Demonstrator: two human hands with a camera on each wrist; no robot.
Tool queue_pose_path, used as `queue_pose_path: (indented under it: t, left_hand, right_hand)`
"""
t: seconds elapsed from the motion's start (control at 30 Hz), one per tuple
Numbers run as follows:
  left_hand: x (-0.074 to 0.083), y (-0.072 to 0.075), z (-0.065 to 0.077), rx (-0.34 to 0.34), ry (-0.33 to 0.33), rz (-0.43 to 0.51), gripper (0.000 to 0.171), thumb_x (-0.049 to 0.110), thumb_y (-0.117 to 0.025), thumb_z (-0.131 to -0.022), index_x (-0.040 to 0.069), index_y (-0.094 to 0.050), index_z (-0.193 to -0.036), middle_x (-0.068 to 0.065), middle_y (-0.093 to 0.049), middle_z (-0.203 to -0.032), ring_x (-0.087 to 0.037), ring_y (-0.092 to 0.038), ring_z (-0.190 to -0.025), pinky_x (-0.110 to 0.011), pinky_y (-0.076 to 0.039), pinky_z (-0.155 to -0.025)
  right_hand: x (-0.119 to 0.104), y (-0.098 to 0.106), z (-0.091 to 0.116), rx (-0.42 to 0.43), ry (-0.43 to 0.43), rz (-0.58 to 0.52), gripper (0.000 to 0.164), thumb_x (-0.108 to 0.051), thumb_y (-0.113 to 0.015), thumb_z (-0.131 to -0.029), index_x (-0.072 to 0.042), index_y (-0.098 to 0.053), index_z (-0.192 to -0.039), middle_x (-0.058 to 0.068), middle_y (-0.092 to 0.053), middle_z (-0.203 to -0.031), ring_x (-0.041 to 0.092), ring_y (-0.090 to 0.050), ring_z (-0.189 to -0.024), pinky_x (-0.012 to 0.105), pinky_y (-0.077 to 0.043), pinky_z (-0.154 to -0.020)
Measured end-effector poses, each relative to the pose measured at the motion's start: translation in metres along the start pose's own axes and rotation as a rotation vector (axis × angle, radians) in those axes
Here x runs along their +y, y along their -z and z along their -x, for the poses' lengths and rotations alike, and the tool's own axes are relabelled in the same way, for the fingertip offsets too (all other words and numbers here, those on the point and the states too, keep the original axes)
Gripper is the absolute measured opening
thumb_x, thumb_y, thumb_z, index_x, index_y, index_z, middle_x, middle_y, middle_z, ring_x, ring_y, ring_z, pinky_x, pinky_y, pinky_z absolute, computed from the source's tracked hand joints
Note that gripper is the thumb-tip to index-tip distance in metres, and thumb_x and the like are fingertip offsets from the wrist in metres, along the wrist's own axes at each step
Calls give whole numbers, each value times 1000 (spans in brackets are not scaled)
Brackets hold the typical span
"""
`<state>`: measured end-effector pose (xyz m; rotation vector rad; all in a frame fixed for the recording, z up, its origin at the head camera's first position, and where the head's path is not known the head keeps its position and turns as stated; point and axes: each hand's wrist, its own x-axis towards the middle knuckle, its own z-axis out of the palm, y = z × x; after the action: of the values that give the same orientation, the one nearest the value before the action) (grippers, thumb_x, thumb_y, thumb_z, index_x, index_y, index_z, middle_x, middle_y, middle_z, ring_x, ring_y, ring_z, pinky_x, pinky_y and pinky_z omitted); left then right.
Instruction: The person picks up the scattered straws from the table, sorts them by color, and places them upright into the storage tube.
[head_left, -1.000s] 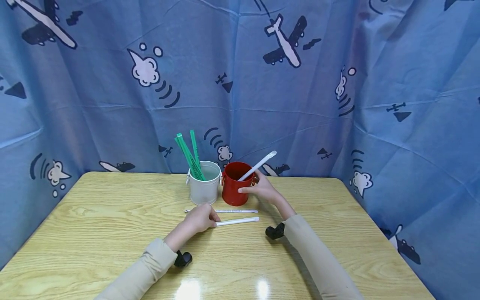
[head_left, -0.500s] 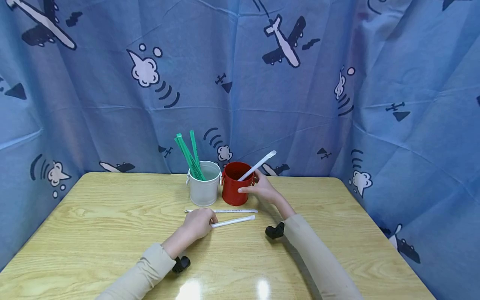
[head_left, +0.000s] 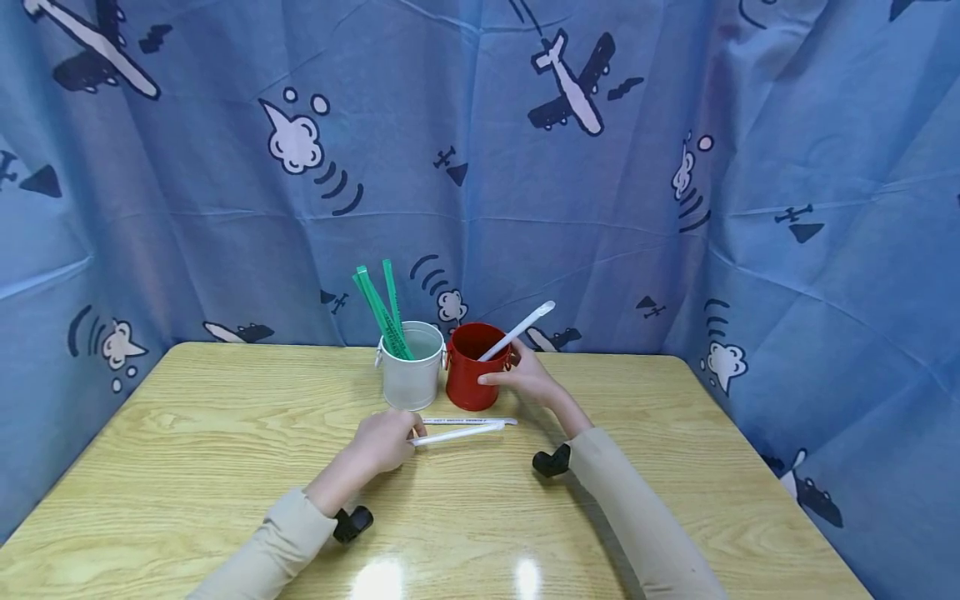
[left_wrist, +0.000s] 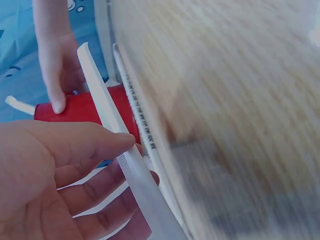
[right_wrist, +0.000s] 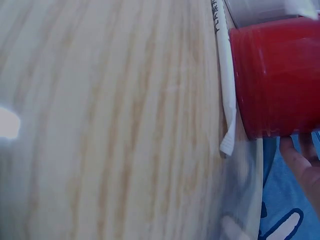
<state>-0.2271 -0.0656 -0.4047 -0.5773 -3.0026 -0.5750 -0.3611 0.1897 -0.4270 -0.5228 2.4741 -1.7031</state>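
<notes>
My left hand (head_left: 385, 439) pinches a white paper-wrapped straw (left_wrist: 112, 115) between thumb and fingers. The straw's free end points right and slightly up, close over the table. Behind it a second wrapped straw (head_left: 471, 422) with dark print lies on the table; my left hand hides its left end. My right hand (head_left: 527, 375) holds the red bucket (right_wrist: 280, 80) at its right side, the thumb across the front. One white wrapped straw (head_left: 517, 331) stands in that bucket, leaning right. Left of it is the white bucket (head_left: 410, 385), holding several green-wrapped sticks (head_left: 380, 310).
The light wood table (head_left: 225, 433) reaches back to a blue curtain (head_left: 405, 167) printed with planes. Both buckets stand side by side near its back edge. A black wrist camera (head_left: 551, 461) sits on my right wrist, another black camera (head_left: 352, 524) on the left.
My left hand has drawn left with the pinched straw, and the straw's far end has risen a little. The right hand and both buckets have stayed in place.
</notes>
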Motion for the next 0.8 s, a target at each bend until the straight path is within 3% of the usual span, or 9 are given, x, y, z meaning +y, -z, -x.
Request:
queue_pose_path:
  t: [0.17,0.4,0.57,0.8]
  left_hand:
    - [-4,5,2,5,13,33,14,2,-70,-78,15,-70,-83,4,-57,-70,-12,-53,-67,-31,-42,-55]
    - [-11,17,4,-28,52,137,15,2,-71,-80,17,-72,-84,3,-66,-80,-13,-60,-79,-32,-49,-67]
    - [-14,27,4,-26,41,194,15,2,-69,-81,14,-74,-87,0,-68,-81,-12,-59,-76,-29,-49,-66]
    - [-9,38,2,21,10,277,15,-1,-67,-83,9,-74,-92,-1,-68,-78,-10,-57,-72,-24,-47,-63]
  right_hand:
    - [1,0,-1,-9,6,1,77,-17,-81,-75,-14,-41,-141,9,-50,-139,29,-49,-124,44,-47,-102]
    - [2,0,-1,-3,0,-10,76,-16,-81,-75,-13,-42,-140,9,-50,-139,29,-48,-124,46,-47,-102]
    - [1,0,-1,-5,7,-6,77,-16,-81,-75,-13,-41,-141,10,-50,-139,30,-48,-123,45,-48,-100]
    - [-27,0,12,-40,-11,-6,76,-9,-77,-78,-4,-38,-143,18,-48,-140,32,-48,-123,41,-48,-100]
